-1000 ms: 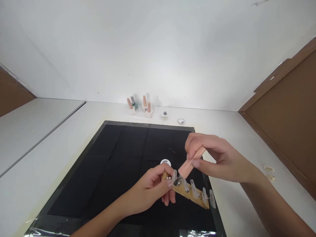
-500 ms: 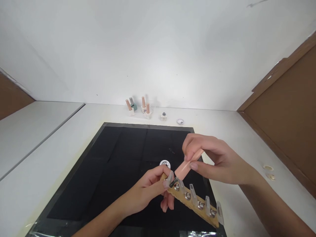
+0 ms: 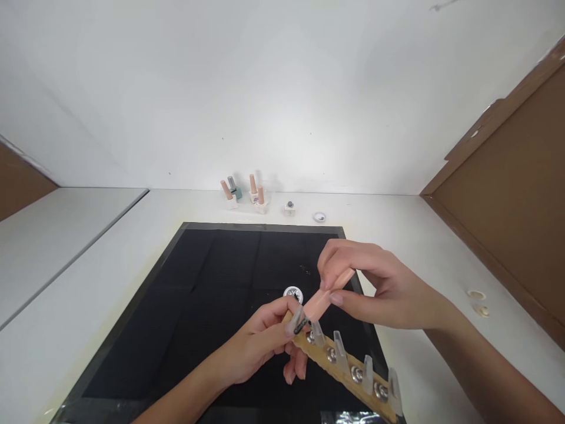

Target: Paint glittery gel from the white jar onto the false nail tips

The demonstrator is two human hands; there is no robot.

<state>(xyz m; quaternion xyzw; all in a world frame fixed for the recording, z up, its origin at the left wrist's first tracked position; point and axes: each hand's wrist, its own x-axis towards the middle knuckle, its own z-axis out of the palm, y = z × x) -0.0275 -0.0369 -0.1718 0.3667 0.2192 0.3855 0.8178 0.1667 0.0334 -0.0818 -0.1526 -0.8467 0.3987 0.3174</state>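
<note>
Nail tips and polish bottles suggest manicure workspace.

No text, label, brand, number or sign is showing legibly anywhere, any marks on the small bottles staying too tiny to read.

The mat is plain black with a grey border, and the counter is white. The brush cap is peach-pink, its bristles dark. The strip is golden tan with silvery round mounts; the nail tips are translucent and whitish. One back bottle is teal with a grey cap. The side panel is brown.
</note>
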